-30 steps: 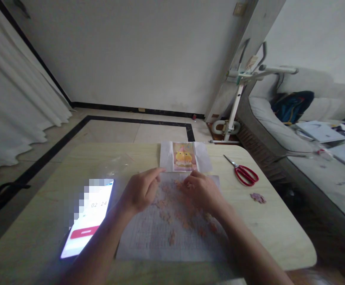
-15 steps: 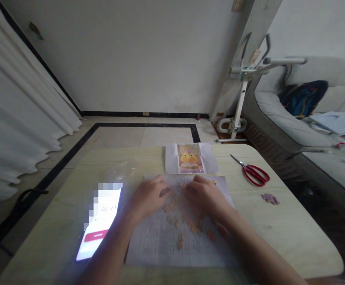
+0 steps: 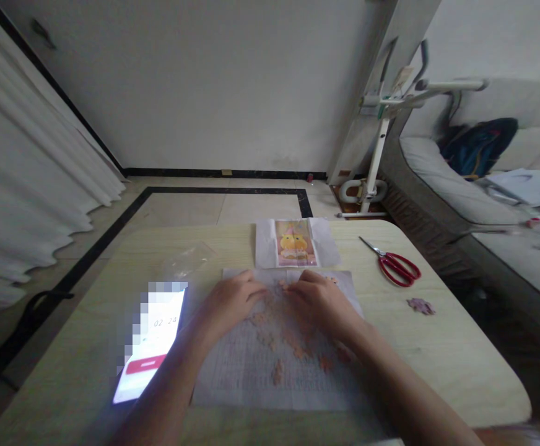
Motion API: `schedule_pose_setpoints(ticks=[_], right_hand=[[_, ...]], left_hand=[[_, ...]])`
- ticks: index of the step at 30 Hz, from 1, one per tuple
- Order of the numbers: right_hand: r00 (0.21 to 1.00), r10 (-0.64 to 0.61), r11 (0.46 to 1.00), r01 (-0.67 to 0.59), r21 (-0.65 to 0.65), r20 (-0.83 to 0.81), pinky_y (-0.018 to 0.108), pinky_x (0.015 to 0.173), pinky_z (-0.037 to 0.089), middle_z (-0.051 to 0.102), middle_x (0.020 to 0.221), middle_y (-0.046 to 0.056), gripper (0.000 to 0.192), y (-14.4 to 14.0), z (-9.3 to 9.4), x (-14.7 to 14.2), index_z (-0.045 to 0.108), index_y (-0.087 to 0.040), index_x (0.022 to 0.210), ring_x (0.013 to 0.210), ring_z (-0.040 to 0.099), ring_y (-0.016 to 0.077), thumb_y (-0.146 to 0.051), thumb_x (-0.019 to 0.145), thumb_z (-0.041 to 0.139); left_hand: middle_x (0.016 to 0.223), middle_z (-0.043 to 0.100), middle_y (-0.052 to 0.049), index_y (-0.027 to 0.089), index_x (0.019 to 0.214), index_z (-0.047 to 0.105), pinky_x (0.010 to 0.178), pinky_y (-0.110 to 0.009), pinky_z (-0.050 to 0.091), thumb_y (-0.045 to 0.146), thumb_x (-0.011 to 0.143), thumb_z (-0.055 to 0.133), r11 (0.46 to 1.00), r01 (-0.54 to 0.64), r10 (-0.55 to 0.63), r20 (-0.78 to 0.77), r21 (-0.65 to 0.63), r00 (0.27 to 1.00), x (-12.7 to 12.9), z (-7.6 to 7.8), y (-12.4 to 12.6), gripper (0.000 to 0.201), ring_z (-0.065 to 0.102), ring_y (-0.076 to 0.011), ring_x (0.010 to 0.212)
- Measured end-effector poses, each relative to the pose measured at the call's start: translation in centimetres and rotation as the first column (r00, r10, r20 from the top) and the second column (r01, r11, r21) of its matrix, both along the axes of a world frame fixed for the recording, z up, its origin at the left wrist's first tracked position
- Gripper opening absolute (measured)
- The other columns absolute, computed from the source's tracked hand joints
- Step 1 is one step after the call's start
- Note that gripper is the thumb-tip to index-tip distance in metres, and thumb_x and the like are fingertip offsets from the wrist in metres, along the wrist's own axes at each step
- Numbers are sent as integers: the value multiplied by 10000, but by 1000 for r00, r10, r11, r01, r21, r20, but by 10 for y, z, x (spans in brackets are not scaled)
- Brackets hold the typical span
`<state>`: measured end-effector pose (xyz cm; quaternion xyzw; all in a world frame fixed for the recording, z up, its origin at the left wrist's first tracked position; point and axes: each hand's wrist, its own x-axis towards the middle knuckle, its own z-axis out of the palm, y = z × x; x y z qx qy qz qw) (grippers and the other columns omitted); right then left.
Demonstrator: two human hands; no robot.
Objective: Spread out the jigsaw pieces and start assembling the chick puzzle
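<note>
A white sheet [image 3: 237,384] lies on the table under both of my hands. Scattered over it are several small orange and tan pieces [image 3: 277,371] that look like jigsaw pieces. At the sheet's upper left, my left hand [image 3: 237,297] rests with its fingers curled together. My right hand [image 3: 319,303] is bent low over the pieces, its fingers closed and pointing left, beside a small piece [image 3: 282,284] near the fingertips. What either hand pinches, if anything, is too small and blurred to name. Behind the sheet lies a paper with a picture of yellow cartoon figures [image 3: 295,243].
On the pale wooden table [image 3: 456,371], red-handled scissors [image 3: 397,267] and a small purple heap [image 3: 421,306] lie to the right. A lit phone [image 3: 153,347] is beside my left forearm, with a clear plastic bag [image 3: 189,260] behind it. A sofa [image 3: 451,186] stands beyond the right edge.
The whole view has shifted slightly, so the table things sit a little higher and further left. My left fingers have drawn closer together; the right hand stays nearly in place over the pieces.
</note>
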<state>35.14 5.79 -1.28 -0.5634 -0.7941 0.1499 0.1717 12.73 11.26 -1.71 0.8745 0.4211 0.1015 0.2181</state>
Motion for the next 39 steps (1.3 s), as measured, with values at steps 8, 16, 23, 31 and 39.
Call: schedule_pose_setpoints(ticks=[8,16,23,31,39], right_hand=[[990,-25,1000,25,2,-139,264,726,459,624,937,56,208,2,8,22,693,-202,1040,798,608,154,-212,910,531],[982,-115,993,116,-1,-152,249,668,424,633,863,33,181,8,5,31,706,-197,919,727,576,138,-184,893,527],[975,-135,991,136,-7,-175,249,663,418,643,853,32,180,8,6,31,711,-192,918,717,572,138,-189,895,532],[977,-130,991,134,17,-167,247,637,413,649,834,36,189,10,5,34,714,-188,916,686,564,136,-181,886,527],[960,-190,976,208,68,-206,253,631,419,641,791,34,184,14,6,50,711,-175,905,656,551,141,-197,879,530]], left_hand=[[940,674,-42,227,982,692,691,-304,429,306,928,470,996,-84,84,-4,39,996,-5,1,5,242,615,-193,826],[656,612,9,210,695,631,538,-258,322,434,797,590,985,-124,107,-139,-123,984,-19,19,3,249,546,-149,603],[615,599,26,218,658,567,478,-256,247,499,718,661,966,-118,67,-214,-232,974,-20,22,-8,303,523,-146,551],[656,619,5,214,698,582,494,-249,270,544,770,606,973,-128,91,-190,-191,978,-18,17,-4,339,545,-153,581],[776,698,-24,260,1016,666,569,-273,393,445,843,548,980,-177,167,-98,-94,981,-18,10,3,279,641,-196,672]])
